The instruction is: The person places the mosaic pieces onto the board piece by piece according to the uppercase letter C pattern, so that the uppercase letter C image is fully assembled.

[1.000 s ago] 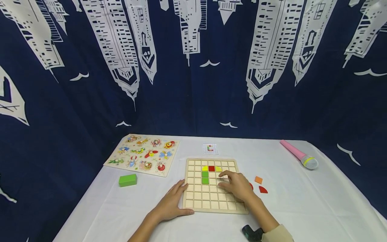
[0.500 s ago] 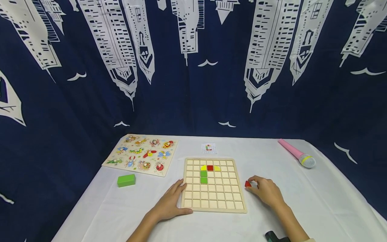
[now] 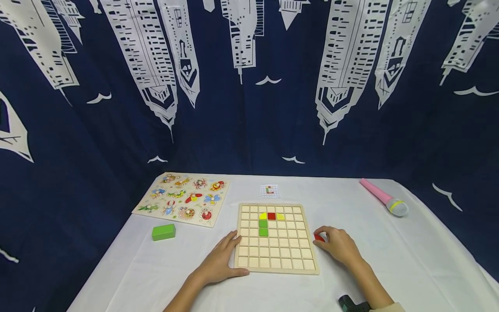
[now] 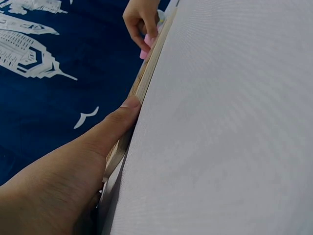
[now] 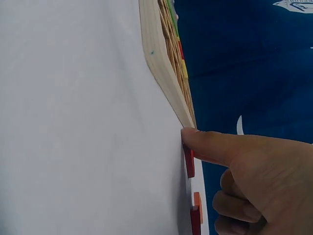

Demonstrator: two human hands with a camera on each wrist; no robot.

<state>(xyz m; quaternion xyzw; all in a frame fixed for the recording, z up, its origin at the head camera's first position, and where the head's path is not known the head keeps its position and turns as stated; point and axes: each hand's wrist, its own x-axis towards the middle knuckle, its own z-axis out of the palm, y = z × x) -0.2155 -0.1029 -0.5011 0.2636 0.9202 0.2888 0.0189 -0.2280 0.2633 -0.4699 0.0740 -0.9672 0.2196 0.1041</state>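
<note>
A square wooden grid board (image 3: 276, 272) lies on the table. Two green squares (image 3: 263, 228), a red square (image 3: 271, 216) and two yellow pieces (image 3: 280, 216) sit in its cells. My left hand (image 3: 220, 259) rests at the board's left edge, fingers extended; in the left wrist view its thumb (image 4: 122, 122) touches the side. Just right of the board, my right hand (image 3: 339, 246) pinches a red piece (image 3: 319, 238) with thumb and index finger, low at the table. Behind it in the right wrist view lie an orange piece (image 5: 197, 200) and another red piece (image 5: 195, 221).
A small patterned card (image 3: 270, 191) lies beyond the board. An insect puzzle board (image 3: 183, 197) is at the back left, with a green block (image 3: 163, 232) in front of it. A pink toy microphone (image 3: 383, 197) lies at the back right, before a dark blue curtain (image 3: 249, 130).
My right hand has left the board's upper right cells and moved right to the red piece. That piece was tilted half a second ago and looks flatter now. My left hand stays put.
</note>
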